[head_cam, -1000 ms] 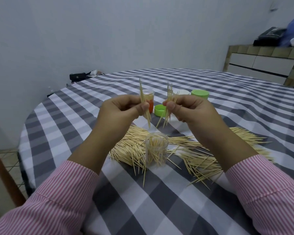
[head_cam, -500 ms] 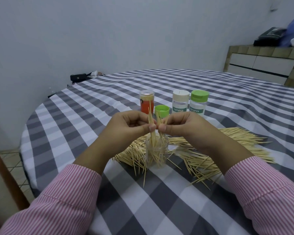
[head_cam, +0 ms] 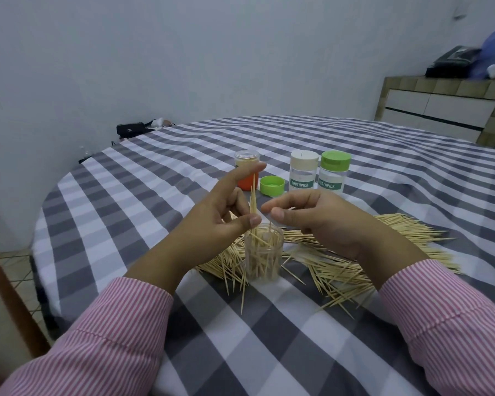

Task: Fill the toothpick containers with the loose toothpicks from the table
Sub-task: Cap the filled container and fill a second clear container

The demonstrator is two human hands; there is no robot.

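Above the clear jar (head_cam: pixel 264 254), the left hand (head_cam: pixel 225 217) pinches toothpicks (head_cam: pixel 253 201); its grip may spill them onto the tabletop (head_cam: pixel 155 195) while the right hand (head_cam: pixel 320 221) hangs loose and empty.

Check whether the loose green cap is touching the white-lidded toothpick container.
Apart. The head view shows a strip of checked tablecloth between the loose green cap and the white-lidded toothpick container.

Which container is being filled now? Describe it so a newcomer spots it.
On the checked table, find the toothpick pile. The clear jar stands at its left end, just below both hands. Unlike the three capped jars behind, it is lidless and unlabelled.
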